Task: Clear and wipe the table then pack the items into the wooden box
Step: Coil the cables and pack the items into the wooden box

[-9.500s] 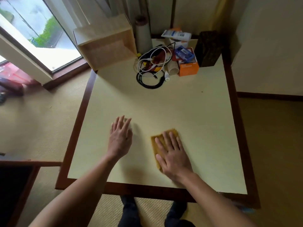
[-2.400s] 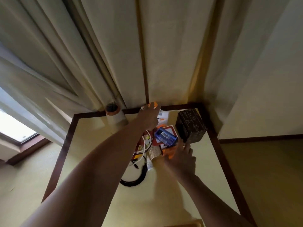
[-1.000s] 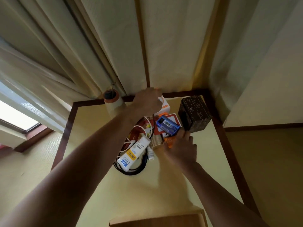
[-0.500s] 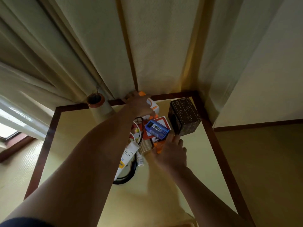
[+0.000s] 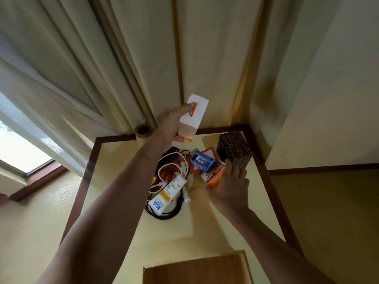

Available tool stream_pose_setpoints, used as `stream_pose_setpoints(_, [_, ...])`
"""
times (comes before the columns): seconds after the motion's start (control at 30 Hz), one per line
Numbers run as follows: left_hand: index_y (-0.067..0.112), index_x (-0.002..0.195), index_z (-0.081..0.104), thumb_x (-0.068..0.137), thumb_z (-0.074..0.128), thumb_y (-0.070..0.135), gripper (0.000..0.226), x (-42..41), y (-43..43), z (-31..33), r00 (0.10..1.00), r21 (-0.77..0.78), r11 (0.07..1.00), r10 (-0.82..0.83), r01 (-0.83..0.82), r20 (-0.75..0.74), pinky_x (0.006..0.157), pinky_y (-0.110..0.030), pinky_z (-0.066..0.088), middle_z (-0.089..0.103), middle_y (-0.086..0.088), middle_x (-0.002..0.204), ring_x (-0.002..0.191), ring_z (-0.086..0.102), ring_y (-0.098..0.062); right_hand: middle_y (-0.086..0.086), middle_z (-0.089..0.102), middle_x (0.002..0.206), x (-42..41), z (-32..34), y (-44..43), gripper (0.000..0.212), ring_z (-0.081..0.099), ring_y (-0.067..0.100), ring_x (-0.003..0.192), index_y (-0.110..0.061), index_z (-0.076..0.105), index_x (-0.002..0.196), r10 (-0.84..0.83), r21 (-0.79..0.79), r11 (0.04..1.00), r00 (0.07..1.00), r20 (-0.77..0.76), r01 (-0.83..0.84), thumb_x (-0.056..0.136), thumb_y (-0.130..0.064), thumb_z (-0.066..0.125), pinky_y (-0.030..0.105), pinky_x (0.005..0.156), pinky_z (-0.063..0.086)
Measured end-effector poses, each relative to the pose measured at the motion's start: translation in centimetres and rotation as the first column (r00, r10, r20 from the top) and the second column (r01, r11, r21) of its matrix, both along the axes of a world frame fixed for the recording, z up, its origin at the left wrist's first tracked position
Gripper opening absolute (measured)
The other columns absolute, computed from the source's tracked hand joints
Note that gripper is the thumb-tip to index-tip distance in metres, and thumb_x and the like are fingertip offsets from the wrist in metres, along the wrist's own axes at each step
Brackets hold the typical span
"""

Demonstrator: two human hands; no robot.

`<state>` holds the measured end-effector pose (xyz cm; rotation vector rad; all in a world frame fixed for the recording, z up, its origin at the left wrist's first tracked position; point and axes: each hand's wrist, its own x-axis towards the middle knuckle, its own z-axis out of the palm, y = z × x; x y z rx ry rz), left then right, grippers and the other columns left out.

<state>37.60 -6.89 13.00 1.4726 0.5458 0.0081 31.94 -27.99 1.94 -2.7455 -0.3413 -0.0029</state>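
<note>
My left hand [image 5: 171, 124] grips a white and orange carton [image 5: 193, 117], lifted above the far edge of the table [image 5: 114, 181]. My right hand [image 5: 230, 186] holds the orange box [image 5: 214, 178] in the pile at the far right. On that pile lie a blue packet [image 5: 203, 160], a white tube with a yellow label [image 5: 167, 194], a small paper cup [image 5: 191, 180], a little white bottle [image 5: 186, 195] and tangled white and black cables [image 5: 170, 171]. The wooden box [image 5: 196, 269] stands at the near edge, its top rim in view.
A dark patterned box [image 5: 235, 150] stands in the far right corner beside my right hand. A cardboard roll with a brown rim [image 5: 143, 131] stands at the far edge against the curtains [image 5: 102, 68]. A window [image 5: 18, 144] lies to the left.
My left hand has raised the white and orange carton off the pile into the air. My right hand stays on the orange box. The tube fell onto the cables about a second ago.
</note>
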Motion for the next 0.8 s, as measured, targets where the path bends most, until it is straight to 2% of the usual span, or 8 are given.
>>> stream_pose_setpoints(0.1, [0.027,0.129,0.066,0.076,0.070,0.062,0.064,-6.9,-0.8,2.3,0.998,-0.183,0.982,0.059,-0.051,0.037,0.091,-0.065,0.054,0.069,-0.012,0.126,0.116,0.064,-0.042,0.014,0.047,0.143,-1.2,2.3,-0.7,0.100,0.042,0.033,0.131,-0.010,0.030,0.152,0.019,-0.010,1.000,0.999,0.038,-0.019,0.072,-0.052,0.075,0.048,0.103,0.041])
stream_pose_setpoints(0.23, [0.015,0.120,0.073,0.085,0.076,0.028,0.037,-17.0,-2.5,4.1,0.991,-0.236,0.969,0.101,-0.079,0.086,0.073,-0.069,0.058,0.076,-0.011,0.115,0.111,0.066,-0.051,0.016,0.051,0.141,-3.6,5.3,-2.6,0.096,0.044,0.036,0.129,-0.010,0.037,0.146,0.027,-0.012,1.000,0.995,0.098,-0.026,0.071,-0.054,0.079,0.052,0.104,0.040])
stream_pose_setpoints(0.3, [0.016,0.101,0.081,0.096,0.061,0.018,0.021,-21.9,-3.5,4.2,0.993,-0.315,0.947,0.092,-0.066,0.069,0.077,-0.076,0.053,0.077,-0.014,0.109,0.114,0.063,-0.056,0.016,0.051,0.142,-5.5,7.1,-4.1,0.098,0.045,0.037,0.130,-0.012,0.036,0.147,0.002,0.039,0.999,0.994,0.111,-0.006,0.072,-0.058,0.079,0.053,0.107,0.039])
stream_pose_setpoints(0.4, [0.021,0.109,0.081,0.095,0.052,0.041,0.038,-28.4,-5.1,3.4,0.996,-0.379,0.925,-0.013,-0.023,-0.092,0.094,-0.082,0.043,0.072,-0.022,0.121,0.116,0.063,-0.055,0.012,0.049,0.143,-9.5,9.4,-6.7,0.091,0.048,0.034,0.129,-0.020,0.033,0.149,0.004,0.161,0.987,1.000,0.028,-0.009,0.079,-0.062,0.073,0.050,0.105,0.042])
stream_pose_setpoints(0.5, [0.020,0.123,0.074,0.080,0.062,0.057,0.058,-33.4,-7.1,1.1,0.956,-0.354,0.933,-0.153,0.056,-0.251,0.094,-0.075,0.049,0.070,-0.024,0.125,0.117,0.064,-0.051,0.008,0.051,0.134,-14.8,10.1,-9.8,0.076,0.054,0.027,0.115,-0.028,0.038,0.145,0.076,0.217,0.975,0.994,-0.084,-0.056,0.084,-0.063,0.067,0.042,0.089,0.053])
stream_pose_setpoints(0.6, [0.017,0.129,0.069,0.073,0.061,0.066,0.074,-35.6,-8.7,-0.7,0.883,-0.375,0.922,-0.257,0.102,-0.393,0.090,-0.068,0.055,0.071,-0.022,0.124,0.118,0.064,-0.048,0.004,0.050,0.125,-19.3,9.3,-12.4,0.064,0.053,0.021,0.105,-0.032,0.039,0.137,0.109,0.216,0.975,0.969,-0.222,-0.060,0.086,-0.065,0.059,0.038,0.080,0.057])
stream_pose_setpoints(0.73, [0.015,0.123,0.072,0.072,0.067,0.062,0.069,-35.7,-9.4,-2.6,0.824,-0.329,0.937,-0.276,0.116,-0.494,0.094,-0.077,0.047,0.071,-0.022,0.123,0.118,0.064,-0.048,0.000,0.042,0.108,-23.0,8.7,-14.0,0.055,0.049,0.020,0.090,-0.032,0.040,0.128,0.159,0.151,0.981,0.954,-0.255,-0.123,0.087,-0.066,0.049,0.028,0.062,0.043])
stream_pose_setpoints(0.8, [0.016,0.122,0.073,0.077,0.065,0.063,0.065,-35.4,-9.6,-3.0,0.806,-0.331,0.934,-0.295,0.132,-0.513,0.096,-0.078,0.045,0.071,-0.022,0.124,0.119,0.063,-0.048,0.000,0.042,0.106,-24.2,8.8,-14.2,0.056,0.048,0.020,0.089,-0.032,0.040,0.126,0.178,0.092,0.983,0.955,-0.238,-0.161,0.085,-0.069,0.046,0.026,0.060,0.038])
